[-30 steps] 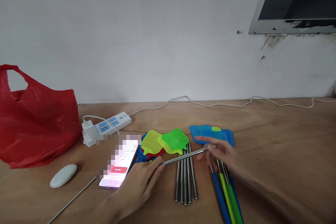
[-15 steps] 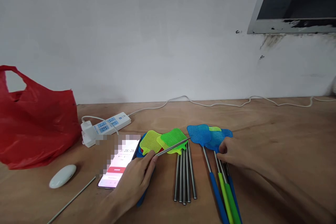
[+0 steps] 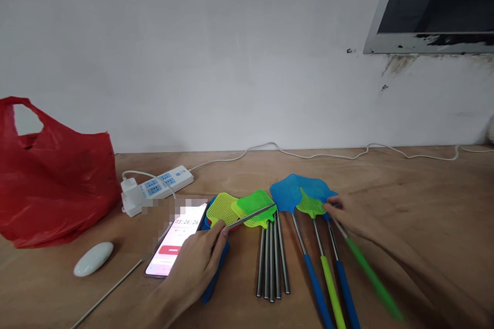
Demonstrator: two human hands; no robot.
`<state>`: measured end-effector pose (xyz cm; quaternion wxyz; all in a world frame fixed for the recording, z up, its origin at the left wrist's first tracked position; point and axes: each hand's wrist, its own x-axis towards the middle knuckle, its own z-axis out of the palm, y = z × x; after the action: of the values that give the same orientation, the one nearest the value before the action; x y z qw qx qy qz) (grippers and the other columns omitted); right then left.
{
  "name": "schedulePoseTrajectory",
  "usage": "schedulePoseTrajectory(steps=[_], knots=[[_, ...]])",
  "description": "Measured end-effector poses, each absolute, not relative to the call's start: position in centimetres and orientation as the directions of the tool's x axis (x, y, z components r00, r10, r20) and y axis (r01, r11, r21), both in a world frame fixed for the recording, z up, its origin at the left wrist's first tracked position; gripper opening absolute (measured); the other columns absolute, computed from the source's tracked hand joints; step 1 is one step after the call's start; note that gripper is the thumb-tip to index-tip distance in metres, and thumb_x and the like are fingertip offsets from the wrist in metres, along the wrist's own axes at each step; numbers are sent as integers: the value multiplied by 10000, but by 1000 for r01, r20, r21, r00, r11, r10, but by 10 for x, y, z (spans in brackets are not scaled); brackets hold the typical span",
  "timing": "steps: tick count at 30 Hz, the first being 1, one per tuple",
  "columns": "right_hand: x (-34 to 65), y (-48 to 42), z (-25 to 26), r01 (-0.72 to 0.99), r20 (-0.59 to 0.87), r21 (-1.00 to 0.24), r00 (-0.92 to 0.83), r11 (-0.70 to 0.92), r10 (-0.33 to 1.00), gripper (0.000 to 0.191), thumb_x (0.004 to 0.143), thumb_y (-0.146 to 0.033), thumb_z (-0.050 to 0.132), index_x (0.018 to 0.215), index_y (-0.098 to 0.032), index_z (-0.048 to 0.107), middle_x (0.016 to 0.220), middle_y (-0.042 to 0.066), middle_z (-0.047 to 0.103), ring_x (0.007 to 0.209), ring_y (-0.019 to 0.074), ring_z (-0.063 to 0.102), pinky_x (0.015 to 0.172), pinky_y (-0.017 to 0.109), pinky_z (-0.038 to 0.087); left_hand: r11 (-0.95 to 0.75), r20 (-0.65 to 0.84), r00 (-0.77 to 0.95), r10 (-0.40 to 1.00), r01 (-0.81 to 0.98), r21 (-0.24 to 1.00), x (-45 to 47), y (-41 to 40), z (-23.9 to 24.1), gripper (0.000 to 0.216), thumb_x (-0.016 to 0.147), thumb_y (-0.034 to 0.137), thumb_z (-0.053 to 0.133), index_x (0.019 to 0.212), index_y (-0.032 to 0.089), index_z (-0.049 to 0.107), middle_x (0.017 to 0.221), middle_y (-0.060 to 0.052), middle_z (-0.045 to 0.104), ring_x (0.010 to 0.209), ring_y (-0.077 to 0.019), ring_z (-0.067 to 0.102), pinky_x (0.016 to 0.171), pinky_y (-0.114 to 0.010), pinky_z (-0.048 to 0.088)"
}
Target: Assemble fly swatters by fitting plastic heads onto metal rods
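Note:
My left hand (image 3: 198,257) is closed around a thin metal rod (image 3: 252,216), whose far end reaches right over the green fly swatter heads (image 3: 257,203). Below those heads, several bare metal rods (image 3: 272,262) lie side by side. My right hand (image 3: 343,213) pinches the metal shaft of a green-handled fly swatter (image 3: 372,277); its grip is blurred, and I cannot make out its head. Left of that hand lie fly swatters with overlapping heads: a blue-handled one (image 3: 316,285), a yellow-green one (image 3: 330,288) and another blue-handled one (image 3: 346,288).
A lit phone (image 3: 179,236) lies beside my left hand, with a white oval object (image 3: 93,259) farther left. A red plastic bag (image 3: 57,185) and a white power strip (image 3: 170,180) stand near the wall. A white cable (image 3: 316,156) runs along the table's back.
My right hand has drawn the green-handled swatter out to the right, its handle swinging away from the others. The swatter heads there have shifted and spread. My left hand stays put with the rod.

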<state>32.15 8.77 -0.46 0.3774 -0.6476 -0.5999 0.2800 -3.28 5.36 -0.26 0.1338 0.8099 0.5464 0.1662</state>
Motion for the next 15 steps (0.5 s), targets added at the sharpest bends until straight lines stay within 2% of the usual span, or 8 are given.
schedulePoseTrajectory(steps=[2, 6, 10, 15], knots=[[324, 91, 3, 422, 115, -906, 188, 26, 975, 346, 718, -494, 616, 516, -228, 526, 480, -33, 467, 492, 150, 443, 463, 263, 295, -365, 123, 345, 930, 845, 391, -33, 53, -1, 378, 1036, 381, 182, 817, 253, 462, 661, -16, 607, 637, -253, 624, 584, -318, 326], [315, 88, 13, 118, 84, -991, 253, 56, 964, 404, 751, -578, 597, 575, -244, 453, 454, -72, 356, 401, 108, 318, 394, 242, 238, -379, 116, 362, 925, 852, 362, -32, 52, 2, 387, 1036, 375, 178, 812, 250, 468, 689, -28, 629, 661, -258, 637, 592, -322, 331], [301, 83, 16, -109, 54, -991, 230, 81, 972, 428, 700, -598, 668, 597, -241, 455, 458, -86, 338, 382, 85, 255, 362, 221, 203, -388, 126, 367, 922, 866, 316, -32, 52, 2, 398, 1039, 364, 171, 824, 247, 486, 679, -32, 643, 658, -258, 648, 585, -321, 335], [299, 82, 13, -251, 23, -965, 198, 74, 980, 445, 667, -586, 741, 605, -230, 481, 458, -100, 336, 363, 67, 243, 333, 199, 198, -405, 118, 387, 914, 881, 246, -33, 53, -2, 396, 1035, 338, 191, 861, 229, 530, 742, -67, 690, 706, -285, 676, 596, -333, 360]])
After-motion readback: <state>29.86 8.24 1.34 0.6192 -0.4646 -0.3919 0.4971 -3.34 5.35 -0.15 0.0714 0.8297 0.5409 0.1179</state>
